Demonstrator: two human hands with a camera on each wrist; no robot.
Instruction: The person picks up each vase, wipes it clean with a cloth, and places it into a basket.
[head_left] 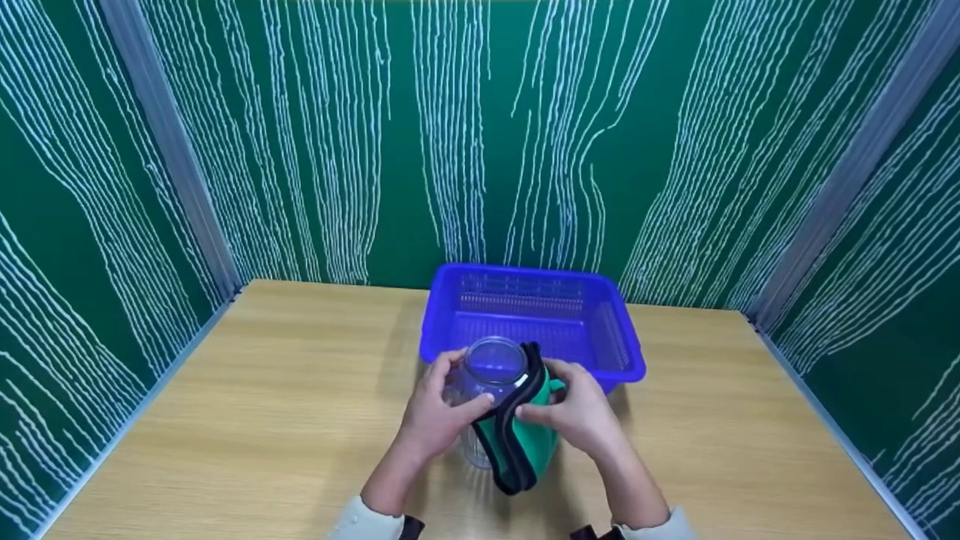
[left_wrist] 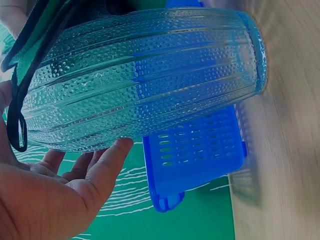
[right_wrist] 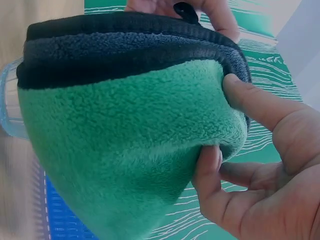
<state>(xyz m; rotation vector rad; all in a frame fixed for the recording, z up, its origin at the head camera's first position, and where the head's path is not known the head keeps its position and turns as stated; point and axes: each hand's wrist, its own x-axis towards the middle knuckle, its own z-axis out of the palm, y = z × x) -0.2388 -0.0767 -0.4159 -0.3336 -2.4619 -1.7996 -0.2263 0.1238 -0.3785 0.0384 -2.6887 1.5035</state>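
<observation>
A clear glass jar (left_wrist: 150,75) with ribbed, dimpled sides stands upright on the table, its round mouth facing up. My left hand (head_left: 442,412) holds it near the top from the left, the thumb reaching across the front to the cloth's edge. Against the jar's right side hangs a folded green cloth (right_wrist: 125,110), fuzzy, with a grey inner face and black trim. My right hand (head_left: 581,409) pinches this cloth near its upper part between thumb and fingers. The cloth hides part of the jar.
Just behind the jar sits a blue-purple plastic basket (head_left: 525,271) with slotted walls. Both rest on a light wood table (head_left: 300,390). Green panels (head_left: 405,165) with white wavy lines enclose the back and sides, joined by grey corner posts (head_left: 169,142).
</observation>
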